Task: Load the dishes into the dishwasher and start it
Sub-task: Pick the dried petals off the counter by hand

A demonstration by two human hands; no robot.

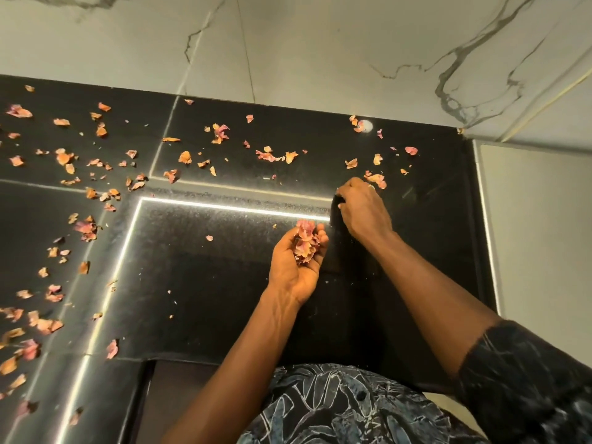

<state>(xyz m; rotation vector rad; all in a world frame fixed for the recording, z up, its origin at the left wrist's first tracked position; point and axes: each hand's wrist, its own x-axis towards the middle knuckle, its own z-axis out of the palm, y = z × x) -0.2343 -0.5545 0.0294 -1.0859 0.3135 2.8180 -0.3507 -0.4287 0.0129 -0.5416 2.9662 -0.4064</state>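
Head view shows neither dishes nor dishwasher, only a black stone surface (pixel 208 283) strewn with dried petals (pixel 64 157). The left hand (pixel 296 267) lies palm up, fingers cupped round a handful of petals (pixel 306 240). The right hand (pixel 363 209) is knuckles-up at the surface with fingers curled under; whether it pinches anything cannot be told. The step looks like clearing litter: keep the cupped hand level and close beside the picking hand so nothing spills, and take the petal cluster (pixel 376 180) just beyond the right hand first.
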